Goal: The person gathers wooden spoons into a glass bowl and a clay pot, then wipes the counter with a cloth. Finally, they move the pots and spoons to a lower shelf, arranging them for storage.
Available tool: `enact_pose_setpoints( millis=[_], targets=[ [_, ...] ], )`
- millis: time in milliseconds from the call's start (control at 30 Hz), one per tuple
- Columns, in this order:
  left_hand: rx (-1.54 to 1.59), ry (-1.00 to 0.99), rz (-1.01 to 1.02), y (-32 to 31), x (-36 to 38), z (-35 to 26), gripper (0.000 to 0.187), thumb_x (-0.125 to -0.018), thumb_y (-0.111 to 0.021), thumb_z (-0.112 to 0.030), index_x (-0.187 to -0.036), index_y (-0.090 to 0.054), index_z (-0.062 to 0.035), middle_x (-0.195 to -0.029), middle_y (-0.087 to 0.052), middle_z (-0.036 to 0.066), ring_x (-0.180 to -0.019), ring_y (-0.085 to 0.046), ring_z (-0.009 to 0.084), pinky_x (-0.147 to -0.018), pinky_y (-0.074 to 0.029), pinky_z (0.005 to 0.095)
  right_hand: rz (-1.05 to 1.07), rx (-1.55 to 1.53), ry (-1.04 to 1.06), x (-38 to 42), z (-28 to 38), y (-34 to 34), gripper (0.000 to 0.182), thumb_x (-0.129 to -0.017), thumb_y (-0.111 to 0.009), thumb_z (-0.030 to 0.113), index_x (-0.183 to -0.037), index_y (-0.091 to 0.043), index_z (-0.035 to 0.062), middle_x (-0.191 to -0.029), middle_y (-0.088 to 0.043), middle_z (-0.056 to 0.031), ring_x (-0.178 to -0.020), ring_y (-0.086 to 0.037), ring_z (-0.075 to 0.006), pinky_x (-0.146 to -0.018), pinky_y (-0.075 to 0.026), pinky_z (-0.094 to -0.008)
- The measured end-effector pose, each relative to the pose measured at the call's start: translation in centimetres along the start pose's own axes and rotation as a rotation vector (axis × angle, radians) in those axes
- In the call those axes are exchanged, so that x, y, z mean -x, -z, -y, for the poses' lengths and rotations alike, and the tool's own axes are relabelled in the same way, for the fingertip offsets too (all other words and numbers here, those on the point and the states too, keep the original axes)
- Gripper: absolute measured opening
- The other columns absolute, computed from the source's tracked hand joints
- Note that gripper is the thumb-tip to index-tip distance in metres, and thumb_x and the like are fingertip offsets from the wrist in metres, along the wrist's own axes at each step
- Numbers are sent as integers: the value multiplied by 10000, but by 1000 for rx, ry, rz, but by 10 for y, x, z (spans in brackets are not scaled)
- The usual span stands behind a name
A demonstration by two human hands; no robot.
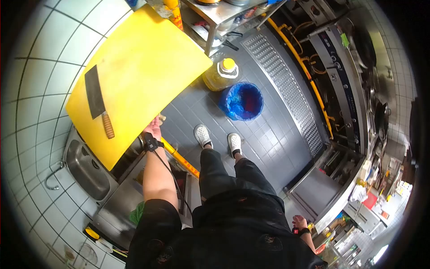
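Observation:
A large yellow cutting board [143, 67] fills the upper left, and a cleaver [95, 96] with a wooden handle lies on it. My left hand [153, 128] is at the board's lower right edge, its fingers partly hidden there. A small pale piece [161, 119] shows beside those fingers; whether it is held I cannot make out. My right hand [299, 221] hangs low at my right side, fingers loosely bent and apart, holding nothing.
On the floor ahead stand a yellow-capped plastic jug [221, 75] and a blue-lined bin [242, 101]. A metal sink [87, 169] is at left. A metal floor grate [284, 80] runs before the stove [338, 76]. A steel shelf [212, 11] stands at the top.

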State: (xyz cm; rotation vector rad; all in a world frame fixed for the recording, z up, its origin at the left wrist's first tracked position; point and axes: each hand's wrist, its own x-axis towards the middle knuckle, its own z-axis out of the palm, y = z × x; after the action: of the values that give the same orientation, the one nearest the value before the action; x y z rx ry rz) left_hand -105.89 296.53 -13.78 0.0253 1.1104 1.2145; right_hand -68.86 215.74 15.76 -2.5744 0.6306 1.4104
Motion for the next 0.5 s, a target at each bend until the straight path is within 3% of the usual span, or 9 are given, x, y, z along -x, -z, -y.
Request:
enact_pose_setpoints(
  millis=[133, 367, 433, 500],
  targets=[
    [-136, -58, 172, -15, -12, -6, 340, -950, -637, -262, -1175, -581, -13, -1134, -626, 110, -1087, -593, 254, -968, -536, 392, -30, -81, 29, 16, 22, -15, 375, -905, -651, 300, -1194, -639, 61, -952, -704, -47, -782, -681, -156, -599, -512, -297],
    [-341, 85, 22, -22, -12, 1, 329, -953, -639, -268, -1167, -588, -23, -1113, -630, 94, -1041, -608, 241, -905, -570, 359, -77, -85, 194, 11, 73, -37, 385, -885, -664, 303, -1159, -655, 32, -922, -706, -61, -760, -668, -145, -611, -514, -286],
    [-277, 132, -11, -31, -7, 16, 256, -943, -659, -221, -1125, -603, -50, -1062, -635, 85, -954, -618, 212, -821, -593, 319, 1, 136, 219, 7, 93, -38, 365, -925, -648, 297, -1198, -634, 55, -950, -686, -36, -806, -665, -152, -655, -523, -305],
    [-208, 139, -72, -56, 11, 29, 251, -944, -657, -156, -1162, -593, -50, -1068, -646, 92, -967, -624, 214, -881, -565, 374, -7, 183, 275, -2, 109, -37, 352, -932, -644, 285, -1184, -641, 38, -926, -689, -44, -797, -661, -146, -656, -526, -302]
  ],
)
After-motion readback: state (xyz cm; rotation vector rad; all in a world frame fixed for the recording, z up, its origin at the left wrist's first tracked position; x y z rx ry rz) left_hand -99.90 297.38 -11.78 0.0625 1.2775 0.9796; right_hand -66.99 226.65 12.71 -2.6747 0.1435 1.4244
